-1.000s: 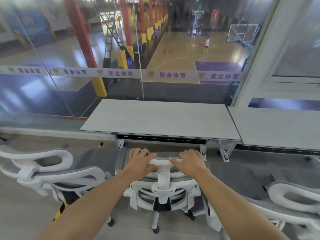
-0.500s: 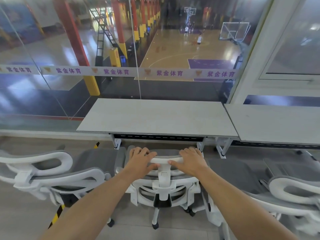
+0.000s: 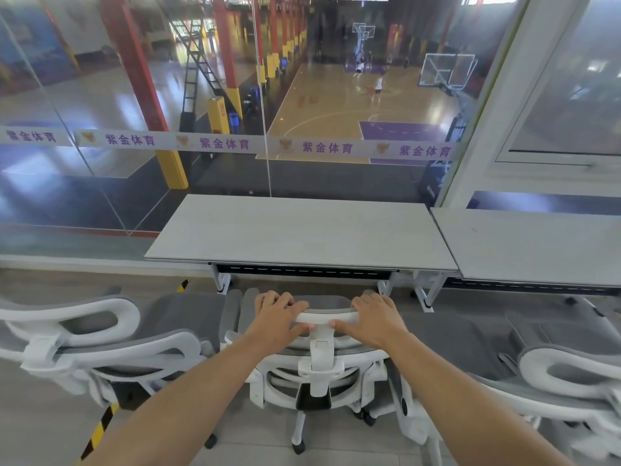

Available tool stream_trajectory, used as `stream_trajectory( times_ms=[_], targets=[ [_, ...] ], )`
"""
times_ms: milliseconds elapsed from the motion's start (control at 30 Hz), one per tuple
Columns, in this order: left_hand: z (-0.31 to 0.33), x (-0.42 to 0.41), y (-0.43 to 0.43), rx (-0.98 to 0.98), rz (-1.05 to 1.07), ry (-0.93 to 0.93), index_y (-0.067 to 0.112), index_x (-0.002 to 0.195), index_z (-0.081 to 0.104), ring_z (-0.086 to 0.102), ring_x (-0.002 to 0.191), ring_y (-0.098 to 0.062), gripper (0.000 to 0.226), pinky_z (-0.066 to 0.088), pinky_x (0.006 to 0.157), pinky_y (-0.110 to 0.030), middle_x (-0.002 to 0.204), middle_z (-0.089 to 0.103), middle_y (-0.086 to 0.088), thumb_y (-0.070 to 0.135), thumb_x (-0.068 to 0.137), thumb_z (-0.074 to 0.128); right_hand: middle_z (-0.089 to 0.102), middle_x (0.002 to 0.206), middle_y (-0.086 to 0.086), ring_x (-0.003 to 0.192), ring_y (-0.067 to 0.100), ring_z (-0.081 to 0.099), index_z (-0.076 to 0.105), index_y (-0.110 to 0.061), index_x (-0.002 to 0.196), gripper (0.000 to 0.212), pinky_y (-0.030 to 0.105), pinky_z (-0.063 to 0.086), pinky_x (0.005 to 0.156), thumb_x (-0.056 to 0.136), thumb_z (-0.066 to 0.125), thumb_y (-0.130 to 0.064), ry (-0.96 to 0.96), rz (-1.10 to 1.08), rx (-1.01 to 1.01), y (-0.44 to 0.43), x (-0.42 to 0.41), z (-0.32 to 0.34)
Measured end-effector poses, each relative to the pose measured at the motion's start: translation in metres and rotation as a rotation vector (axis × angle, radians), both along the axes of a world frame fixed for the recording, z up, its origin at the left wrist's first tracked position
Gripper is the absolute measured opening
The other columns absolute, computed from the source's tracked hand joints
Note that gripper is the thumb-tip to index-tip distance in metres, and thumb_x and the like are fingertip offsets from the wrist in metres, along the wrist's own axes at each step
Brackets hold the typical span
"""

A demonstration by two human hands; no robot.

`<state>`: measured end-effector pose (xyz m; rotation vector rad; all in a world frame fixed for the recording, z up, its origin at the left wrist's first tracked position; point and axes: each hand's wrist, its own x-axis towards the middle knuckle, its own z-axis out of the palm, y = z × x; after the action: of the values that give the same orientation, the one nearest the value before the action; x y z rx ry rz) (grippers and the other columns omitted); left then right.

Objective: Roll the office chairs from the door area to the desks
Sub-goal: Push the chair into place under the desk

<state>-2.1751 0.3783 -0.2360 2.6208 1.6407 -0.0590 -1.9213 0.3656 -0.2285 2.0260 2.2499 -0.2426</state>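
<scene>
A white-framed office chair (image 3: 319, 375) with grey mesh stands just in front of me, its back toward me, facing the light grey desk (image 3: 302, 230). My left hand (image 3: 277, 322) grips the left half of its headrest. My right hand (image 3: 374, 319) grips the right half of the same headrest. The chair's seat is hidden behind its back. Its front reaches about the desk's near edge.
A second white chair (image 3: 100, 344) stands close on the left, a third chair (image 3: 551, 375) close on the right. Another desk (image 3: 537, 247) adjoins on the right. A glass wall (image 3: 134, 95) rises behind the desks. Yellow-black tape (image 3: 100, 428) marks the floor at left.
The chair has rolled a little forward toward the desk, and my view has followed it. Both hands keep the same hold on the headrest.
</scene>
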Motion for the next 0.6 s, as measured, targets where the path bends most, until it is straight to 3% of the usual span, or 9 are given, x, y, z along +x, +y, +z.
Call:
stream_trajectory(
  times_ms=[400,500,600],
  targets=[
    [-0.005,0.006,-0.002,0.017,-0.002,-0.009,0.041,0.141,0.043,0.033,0.111,-0.023,0.087,0.021,0.105,-0.042,0.127,0.047,0.006,0.076,0.078,-0.005,0.059,0.132,-0.002,0.130,0.021,0.045,0.057,-0.023,0.130,0.102,0.048,0.026,0.117,0.075,0.015,-0.098,-0.001,-0.008,0.000,-0.006,0.005,0.001],
    [-0.008,0.007,-0.004,0.046,-0.021,-0.028,0.040,0.138,0.048,0.035,0.108,-0.024,0.099,0.024,0.102,-0.043,0.125,0.049,0.005,0.084,0.077,-0.017,0.059,0.132,-0.001,0.130,0.021,0.045,0.057,-0.022,0.130,0.102,0.048,0.026,0.117,0.075,0.015,-0.098,-0.004,-0.008,0.004,-0.008,0.007,0.000],
    [-0.015,0.007,-0.004,0.069,-0.026,-0.077,0.038,0.133,0.053,0.035,0.102,-0.023,0.088,0.027,0.097,-0.043,0.120,0.053,0.005,0.082,0.086,-0.007,0.059,0.132,0.000,0.130,0.022,0.045,0.057,-0.021,0.131,0.101,0.048,0.026,0.117,0.076,0.017,-0.097,0.006,-0.009,-0.004,-0.011,0.010,0.002]
  ],
)
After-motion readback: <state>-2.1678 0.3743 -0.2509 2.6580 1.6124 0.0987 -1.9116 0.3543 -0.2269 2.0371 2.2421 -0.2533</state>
